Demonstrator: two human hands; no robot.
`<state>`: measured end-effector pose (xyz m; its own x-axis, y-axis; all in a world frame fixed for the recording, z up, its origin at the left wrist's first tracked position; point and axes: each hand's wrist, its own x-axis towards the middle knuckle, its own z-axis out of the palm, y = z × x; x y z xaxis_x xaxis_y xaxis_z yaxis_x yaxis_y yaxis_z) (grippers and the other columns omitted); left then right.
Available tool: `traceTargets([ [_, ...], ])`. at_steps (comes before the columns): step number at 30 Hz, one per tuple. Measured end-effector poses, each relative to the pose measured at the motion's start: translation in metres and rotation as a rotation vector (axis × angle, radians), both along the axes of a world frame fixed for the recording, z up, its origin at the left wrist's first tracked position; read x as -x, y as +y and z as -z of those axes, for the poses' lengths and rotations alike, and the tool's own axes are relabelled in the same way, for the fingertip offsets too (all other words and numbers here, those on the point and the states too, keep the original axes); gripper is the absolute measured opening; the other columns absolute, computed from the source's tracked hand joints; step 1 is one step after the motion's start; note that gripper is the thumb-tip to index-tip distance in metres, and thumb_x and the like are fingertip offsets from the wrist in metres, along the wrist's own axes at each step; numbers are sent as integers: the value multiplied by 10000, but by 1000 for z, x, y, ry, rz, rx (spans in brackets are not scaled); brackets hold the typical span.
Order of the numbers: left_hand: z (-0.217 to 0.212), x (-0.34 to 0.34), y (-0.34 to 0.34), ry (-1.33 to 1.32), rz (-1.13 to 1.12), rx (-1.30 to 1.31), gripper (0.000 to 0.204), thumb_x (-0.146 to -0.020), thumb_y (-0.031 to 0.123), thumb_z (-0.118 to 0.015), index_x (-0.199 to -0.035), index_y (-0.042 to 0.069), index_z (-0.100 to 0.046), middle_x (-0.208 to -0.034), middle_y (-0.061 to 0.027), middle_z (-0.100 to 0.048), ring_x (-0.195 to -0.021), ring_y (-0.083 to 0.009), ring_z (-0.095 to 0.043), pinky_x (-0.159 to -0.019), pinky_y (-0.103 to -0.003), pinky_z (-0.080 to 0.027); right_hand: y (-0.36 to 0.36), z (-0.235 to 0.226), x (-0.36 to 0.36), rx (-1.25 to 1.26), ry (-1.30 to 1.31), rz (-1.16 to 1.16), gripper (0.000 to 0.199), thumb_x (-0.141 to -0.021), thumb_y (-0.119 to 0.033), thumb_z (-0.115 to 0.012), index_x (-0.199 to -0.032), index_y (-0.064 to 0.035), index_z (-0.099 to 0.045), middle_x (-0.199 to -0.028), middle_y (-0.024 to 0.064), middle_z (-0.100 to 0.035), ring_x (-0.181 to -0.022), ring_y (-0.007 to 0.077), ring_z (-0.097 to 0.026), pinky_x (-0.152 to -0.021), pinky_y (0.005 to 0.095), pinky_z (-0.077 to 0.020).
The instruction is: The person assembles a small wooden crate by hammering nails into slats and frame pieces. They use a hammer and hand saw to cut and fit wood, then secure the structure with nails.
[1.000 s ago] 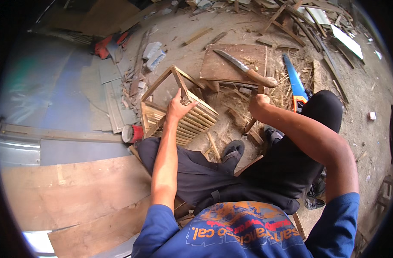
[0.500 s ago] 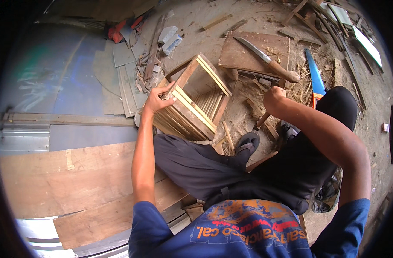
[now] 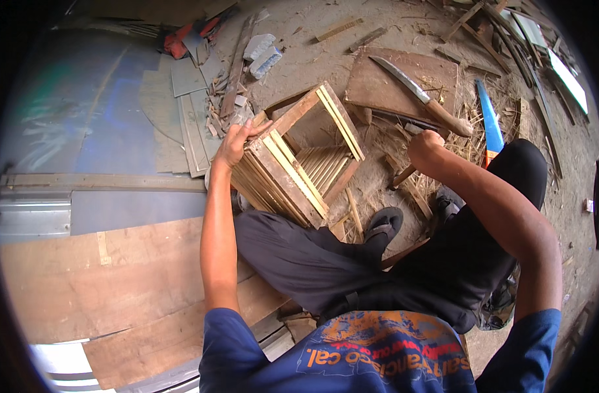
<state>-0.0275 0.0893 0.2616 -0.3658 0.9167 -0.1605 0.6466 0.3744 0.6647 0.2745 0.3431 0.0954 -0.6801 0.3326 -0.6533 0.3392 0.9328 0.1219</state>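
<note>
Clamping a corner of slatted wooden crate [image 3: 283,180] with left hand [image 3: 231,145], fingers hooked over the edge; tilted, at centre of frame. Clenching right hand [image 3: 425,147] round a wooden-handled tool [image 3: 405,175], right of centre; can't tell what kind. Also in view: big knife [image 3: 420,95] on brown board [image 3: 368,82], upper right; blue saw [image 3: 488,114] just right of that.

A slatted wooden box [image 3: 293,171], brown and yellow, leans tilted; a brown tool handle [image 3: 405,175] slants right of it.
</note>
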Motion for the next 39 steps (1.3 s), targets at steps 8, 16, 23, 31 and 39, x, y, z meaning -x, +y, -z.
traceTargets([
  [8,-6,6,9,-142,-1,-31,560,-985,398,-544,-856,-110,-742,-960,-255,-720,-1226,-308,-589,-982,-348,-446,9,19,9,-27,-45,-11,295,-720,-230,-835,-995,-132,-790,-932,20,-758,-863,219,-727,-591,355,-557],
  [16,-8,6,18,-113,-16,-12,579,-983,413,-548,-827,-110,-739,-991,-252,-717,-1211,-279,-601,-977,-339,-448,11,29,20,19,-78,17,334,-703,-234,-858,-1019,-154,-789,-964,20,-761,-875,207,-728,-619,349,-570],
  [23,-2,31,34,-69,17,128,466,-982,339,-599,-842,-78,-753,-870,-135,-741,-1002,-164,-663,-812,-301,-488,9,29,23,-2,-106,32,326,-695,-227,-873,-1009,-183,-795,-955,16,-761,-876,210,-727,-629,341,-574],
  [31,-14,36,65,-124,115,244,386,-877,326,-709,-970,-45,-764,-1071,-215,-717,-1126,-255,-649,-953,-328,-482,20,33,13,-8,-128,39,334,-728,-233,-847,-1050,-173,-784,-1027,17,-754,-939,212,-718,-637,352,-562],
  [39,-15,43,77,-176,185,362,464,-804,386,-777,-998,-34,-757,-1162,-222,-690,-1225,-296,-610,-1002,-341,-463,16,9,-10,-64,-56,83,289,-710,-258,-863,-990,-228,-797,-915,12,-764,-878,204,-736,-679,349,-590],
])
